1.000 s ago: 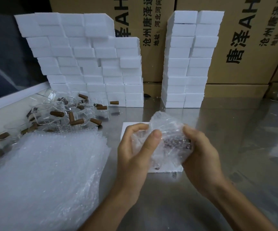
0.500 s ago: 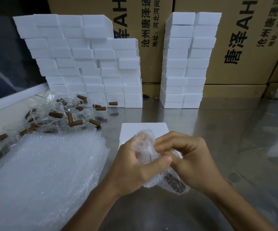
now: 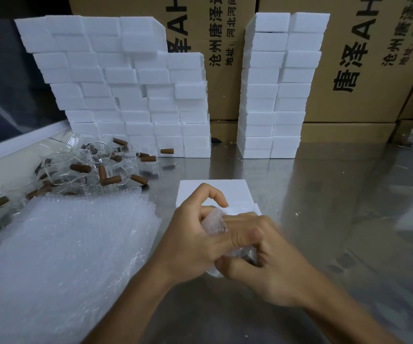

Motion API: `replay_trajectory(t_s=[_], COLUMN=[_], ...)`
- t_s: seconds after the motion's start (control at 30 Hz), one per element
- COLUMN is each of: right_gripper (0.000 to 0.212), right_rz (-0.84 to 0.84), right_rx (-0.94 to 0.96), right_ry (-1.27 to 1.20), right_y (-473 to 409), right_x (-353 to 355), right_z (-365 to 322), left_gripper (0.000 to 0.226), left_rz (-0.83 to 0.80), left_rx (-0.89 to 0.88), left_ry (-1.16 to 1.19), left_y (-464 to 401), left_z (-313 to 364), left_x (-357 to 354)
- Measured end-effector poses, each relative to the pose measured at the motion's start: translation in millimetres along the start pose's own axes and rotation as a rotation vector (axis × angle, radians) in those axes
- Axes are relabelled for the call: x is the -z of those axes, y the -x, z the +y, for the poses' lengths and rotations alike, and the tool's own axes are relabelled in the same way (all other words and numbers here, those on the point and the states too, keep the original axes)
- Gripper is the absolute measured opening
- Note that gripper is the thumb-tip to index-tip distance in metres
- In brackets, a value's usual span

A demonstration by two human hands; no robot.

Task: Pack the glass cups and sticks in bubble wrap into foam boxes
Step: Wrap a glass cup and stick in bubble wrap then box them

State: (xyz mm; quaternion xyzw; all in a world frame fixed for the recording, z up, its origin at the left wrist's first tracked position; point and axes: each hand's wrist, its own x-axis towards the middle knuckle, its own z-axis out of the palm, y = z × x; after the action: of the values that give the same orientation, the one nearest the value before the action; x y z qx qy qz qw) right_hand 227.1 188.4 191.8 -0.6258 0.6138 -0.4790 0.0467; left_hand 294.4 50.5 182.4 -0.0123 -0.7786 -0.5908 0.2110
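Dim overhead light, soft glare on steel table (image 3: 324,219) (right side); wide-angle bowing, slight blur

The right half of the steel table (image 3: 349,207) lies bare from the frame's middle to its right edge, leaving open passage there. On the left, a stack of bubble wrap sheets (image 3: 59,256) fills the lower left, and just behind it a heap of glass cups (image 3: 81,162) and brown sticks (image 3: 111,180) blocks the way. Along the back, two foam box stacks (image 3: 131,95) (image 3: 277,90) stand with a narrow gap between them, closed behind by cardboard cartons (image 3: 364,70).
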Motion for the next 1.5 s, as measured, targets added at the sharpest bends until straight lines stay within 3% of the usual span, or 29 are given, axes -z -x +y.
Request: replay_trajectory(t_s=[0.1, 0.33, 0.6, 0.8, 1.07, 1.17, 1.27, 1.4, 1.5], right_gripper=[0.028, 0.007, 0.005, 0.018, 0.015, 0.022, 0.034, 0.064, 0.065], right_rz=[-0.002, -0.041, -0.056, 0.002, 0.05, 0.184, 0.322, 0.226, 0.264], right_rx=[0.03, -0.017, -0.054, -0.099, -0.15, -0.084, -0.002, -0.006, -0.004], right_ry=[0.029, 0.112, -0.099, -0.092, -0.131, -0.023, 0.21, 0.355, 0.357], right_y=[-0.8, 1.4, -0.1, 4.4, 5.4, 6.0, 7.0, 10.0, 10.2], right_x=[-1.1, -1.5, -1.3, -4.9, -5.8, -8.3, -3.4, -3.0, -8.2], right_z=[0.7, 2.6, 3.3, 7.0, 10.7, 14.5, 21.2, 31.2, 34.9], left_gripper=[0.075, 0.058, 0.066, 0.072, 0.047, 0.051, 0.061, 0.065, 0.063], left_rz=[-0.025, -0.07, -0.045, 0.003, 0.023, 0.105, 0.289, 0.425, 0.371], left_rx=[-0.001, -0.003, -0.001, -0.002, -0.004, 0.0, 0.104, 0.234, 0.283], left_ry=[-0.016, -0.028, -0.063, -0.043, -0.093, -0.061, 0.055, 0.108, 0.149], left_y=[0.2, -0.2, 2.3, 1.0, 2.0, 0.2, -2.2, -1.8, 1.3], left_z=[1.6, 2.2, 0.7, 1.6, 0.8, -0.4, -0.8, -3.1, -2.5], left_x=[-0.5, -3.3, -2.9, 0.8, -2.4, -2.8, 0.9, 6.3, 3.8])
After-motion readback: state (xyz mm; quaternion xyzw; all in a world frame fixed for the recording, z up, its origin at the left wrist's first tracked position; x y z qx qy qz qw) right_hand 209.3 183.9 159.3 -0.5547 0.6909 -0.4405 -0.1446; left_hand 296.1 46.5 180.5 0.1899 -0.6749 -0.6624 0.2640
